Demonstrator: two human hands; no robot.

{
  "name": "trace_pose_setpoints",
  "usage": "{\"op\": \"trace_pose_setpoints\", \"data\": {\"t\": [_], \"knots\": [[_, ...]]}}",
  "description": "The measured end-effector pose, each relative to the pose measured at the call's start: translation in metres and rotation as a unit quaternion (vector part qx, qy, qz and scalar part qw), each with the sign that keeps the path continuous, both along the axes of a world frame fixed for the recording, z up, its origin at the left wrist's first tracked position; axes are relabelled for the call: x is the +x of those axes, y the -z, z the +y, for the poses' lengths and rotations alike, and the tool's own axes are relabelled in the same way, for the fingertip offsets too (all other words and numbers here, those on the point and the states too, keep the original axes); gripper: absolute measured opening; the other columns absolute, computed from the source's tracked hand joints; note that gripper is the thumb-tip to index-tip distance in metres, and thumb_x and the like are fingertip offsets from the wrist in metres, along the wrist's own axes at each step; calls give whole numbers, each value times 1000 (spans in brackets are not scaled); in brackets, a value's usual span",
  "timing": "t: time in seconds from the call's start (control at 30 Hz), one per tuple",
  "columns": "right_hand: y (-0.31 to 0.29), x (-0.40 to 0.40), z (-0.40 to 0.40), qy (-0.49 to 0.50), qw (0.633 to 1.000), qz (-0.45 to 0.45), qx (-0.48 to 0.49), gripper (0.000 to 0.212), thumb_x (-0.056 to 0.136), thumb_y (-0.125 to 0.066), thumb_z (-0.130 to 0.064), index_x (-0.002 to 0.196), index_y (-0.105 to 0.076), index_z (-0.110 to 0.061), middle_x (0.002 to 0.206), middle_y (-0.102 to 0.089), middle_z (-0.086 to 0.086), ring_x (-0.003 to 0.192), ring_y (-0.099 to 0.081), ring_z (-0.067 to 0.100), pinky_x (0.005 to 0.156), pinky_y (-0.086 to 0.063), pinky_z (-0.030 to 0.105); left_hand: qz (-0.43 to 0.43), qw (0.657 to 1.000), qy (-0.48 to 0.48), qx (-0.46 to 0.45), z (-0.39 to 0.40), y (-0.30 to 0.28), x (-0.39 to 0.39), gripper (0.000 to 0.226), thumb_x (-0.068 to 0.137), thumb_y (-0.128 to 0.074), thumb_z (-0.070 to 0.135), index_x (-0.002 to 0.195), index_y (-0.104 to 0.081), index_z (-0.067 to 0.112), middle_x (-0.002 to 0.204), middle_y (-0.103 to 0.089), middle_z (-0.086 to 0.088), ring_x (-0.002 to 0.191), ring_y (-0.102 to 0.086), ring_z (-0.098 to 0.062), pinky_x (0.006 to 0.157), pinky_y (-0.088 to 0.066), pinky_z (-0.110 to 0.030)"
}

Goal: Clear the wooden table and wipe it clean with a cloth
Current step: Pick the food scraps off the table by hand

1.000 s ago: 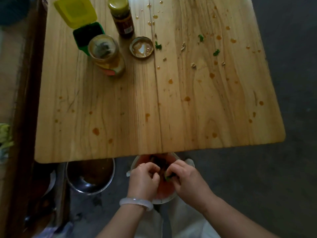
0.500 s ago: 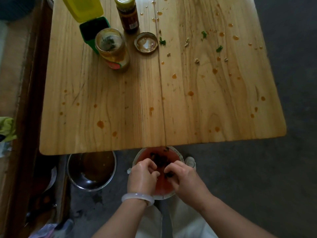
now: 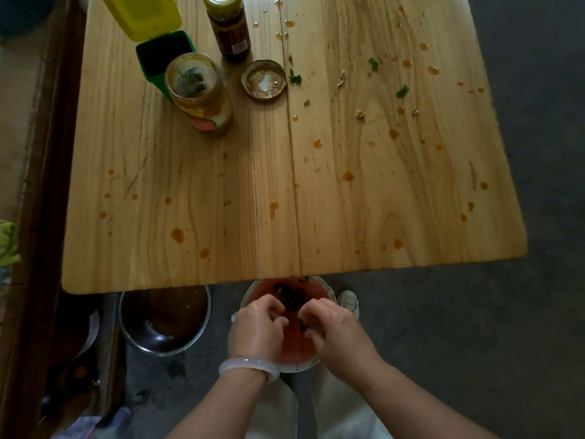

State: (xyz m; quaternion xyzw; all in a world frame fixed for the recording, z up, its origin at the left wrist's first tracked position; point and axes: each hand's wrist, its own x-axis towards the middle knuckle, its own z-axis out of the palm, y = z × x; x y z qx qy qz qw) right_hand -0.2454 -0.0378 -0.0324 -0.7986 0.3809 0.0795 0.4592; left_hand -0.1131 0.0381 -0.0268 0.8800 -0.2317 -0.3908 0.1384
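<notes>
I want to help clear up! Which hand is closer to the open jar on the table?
Probably the left hand. The open jar stands on the table's left side, so the left hand is nearer; the right hand would cross over. Both hands are now over the red-stained bowl.

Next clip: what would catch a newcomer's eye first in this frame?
Probably the wooden table, spattered with orange sauce drops and green scraps, with an open jar, its lid and a sauce bottle at the far left. Below the near edge, both hands, left hand and right hand, work over a bowl of red liquid.
</notes>
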Motion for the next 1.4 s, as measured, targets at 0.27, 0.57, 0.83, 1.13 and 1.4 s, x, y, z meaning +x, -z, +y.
{"op": "trace_pose_setpoints", "data": {"t": [0.27, 0.57, 0.83, 1.13, 1.4], "knots": [[3, 4, -11, 17, 999, 23, -23, 9, 86, -63, -21, 87, -56, -27, 90, -55, -14, 81, -53, 5, 67, -48, 27, -24, 999, 38, 25, -9, 0, 4, 7, 84, -65, 28, 80, -63, 33, 84, -61, 13, 80, -59, -7, 69, -51, -29], [-2, 8, -32, 54, 997, -30, -51, 10, 85, -65, -32, 81, -56, -31, 79, -56, -17, 73, -53, 2, 66, -49, 26, -96, 985, 131, -59, -26, -6, 3, 5, 89, -57, 34, 88, -60, 30, 81, -57, 17, 78, -59, -6, 64, -46, -24], [-19, 15, -124, 163, 975, -97, -117, 22, 86, -67, -6, 105, -67, -18, 93, -61, -10, 82, -61, 4, 69, -57, 28, -139, 969, 129, -159, -102, -20, 16, 5, 86, -63, 30, 83, -61, 28, 78, -55, 15, 65, -54, -4, 50, -44, -19], [-12, 16, -246, 253, 953, -33, -163, 20, 89, -68, -23, 108, -65, -19, 101, -58, -9, 90, -57, 6, 79, -53, 23, -142, 971, 100, -164, -231, -17, 39, 10, 88, -60, 31, 97, -60, 28, 93, -54, 12, 82, -55, -7, 70, -52, -28], [-4, 33, -308, 274, 945, -18, -176, 20, 90, -67, -30, 108, -63, -22, 101, -59, -6, 91, -57, 9, 81, -55, 30, -171, 973, 85, -133, -313, -9, 48, 28, 87, -62, 31, 114, -57, 29, 109, -53, 7, 97, -56, -14, 80, -53, -35]]}}
